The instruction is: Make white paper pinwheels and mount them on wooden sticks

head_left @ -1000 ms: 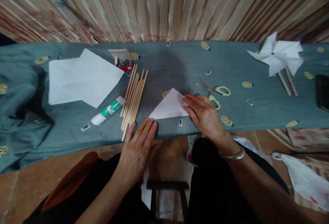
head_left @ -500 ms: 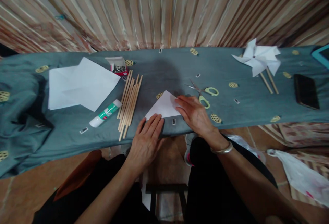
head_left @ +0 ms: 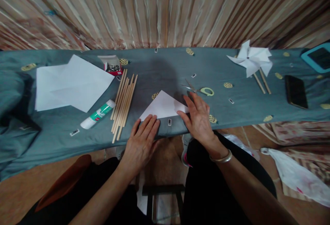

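A white paper folded into a triangle (head_left: 163,105) lies near the table's front edge, its peak pointing away from me. My left hand (head_left: 143,137) rests with fingers laid flat over the left corner and lower edge. At the right corner is my right hand (head_left: 198,116), with thumb and fingers spread apart and the thumb touching the paper. Just beyond that hand, green-handled scissors (head_left: 203,90) lie with the blades apart; one handle loop is hidden behind the fingers.
To the left are wooden sticks (head_left: 123,106), a glue stick (head_left: 98,114), white paper sheets (head_left: 74,84) and a red box of small metal pieces (head_left: 113,68). Paper pinwheels (head_left: 251,60), a dark phone (head_left: 296,92) and a blue-framed device (head_left: 317,58) lie to the right.
My right hand has slid right along the folded paper to its corner and its fingers have spread, uncovering more paper. My left hand stays on the left corner. The view has shifted slightly.
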{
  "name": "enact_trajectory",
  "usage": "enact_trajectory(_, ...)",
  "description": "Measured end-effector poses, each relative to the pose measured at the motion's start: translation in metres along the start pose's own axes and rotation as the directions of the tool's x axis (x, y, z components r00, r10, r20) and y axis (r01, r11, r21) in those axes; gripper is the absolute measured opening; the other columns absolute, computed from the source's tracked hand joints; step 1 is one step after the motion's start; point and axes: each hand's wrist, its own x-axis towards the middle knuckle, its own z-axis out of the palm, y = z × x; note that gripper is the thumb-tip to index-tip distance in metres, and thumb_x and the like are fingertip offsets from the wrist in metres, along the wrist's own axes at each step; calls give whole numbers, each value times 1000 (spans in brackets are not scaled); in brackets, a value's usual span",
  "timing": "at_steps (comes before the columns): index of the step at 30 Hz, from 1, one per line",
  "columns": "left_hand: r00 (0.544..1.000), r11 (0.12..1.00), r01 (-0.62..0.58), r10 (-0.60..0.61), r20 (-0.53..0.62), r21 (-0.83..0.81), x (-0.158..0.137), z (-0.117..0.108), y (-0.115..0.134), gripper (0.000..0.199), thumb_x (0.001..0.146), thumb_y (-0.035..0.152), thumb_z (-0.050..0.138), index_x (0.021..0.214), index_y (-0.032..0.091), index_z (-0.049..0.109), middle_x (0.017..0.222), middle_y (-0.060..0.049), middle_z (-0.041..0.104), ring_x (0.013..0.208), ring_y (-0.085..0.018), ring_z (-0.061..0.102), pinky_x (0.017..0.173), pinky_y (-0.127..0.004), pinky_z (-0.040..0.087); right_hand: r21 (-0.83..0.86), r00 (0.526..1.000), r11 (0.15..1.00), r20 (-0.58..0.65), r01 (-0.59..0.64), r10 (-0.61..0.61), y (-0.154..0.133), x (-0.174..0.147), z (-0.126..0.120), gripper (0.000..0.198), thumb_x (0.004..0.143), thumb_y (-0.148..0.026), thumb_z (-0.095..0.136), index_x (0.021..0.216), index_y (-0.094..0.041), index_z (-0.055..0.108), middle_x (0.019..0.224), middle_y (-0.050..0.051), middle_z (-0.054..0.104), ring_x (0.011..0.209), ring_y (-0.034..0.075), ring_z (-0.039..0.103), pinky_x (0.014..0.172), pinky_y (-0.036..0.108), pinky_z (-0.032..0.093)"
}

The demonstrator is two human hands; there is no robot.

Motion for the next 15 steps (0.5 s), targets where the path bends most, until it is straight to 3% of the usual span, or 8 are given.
enact_trajectory(10,999,999,-44,45,-24,29,0,-1,-1,50,91,22,50,138,7,44,146,-18,46,138,-31,40,110,-53,34,-42,998,999,-56,-30,28,28,-8,-16,43,95,-23,40,137,-18,49,146,18,44,135,33,40,105,56,35)
enact_trajectory(15,999,998,-42,43,-28,37,-2,3,-2,52,91,21,50,140,8,42,148,-17,44,139,-31,37,112,-53,32,78,999,996,-8,34,-33,21,-5,-19,36,97,-33,43,122,-16,62,137,17,56,128,30,49,103,52,40)
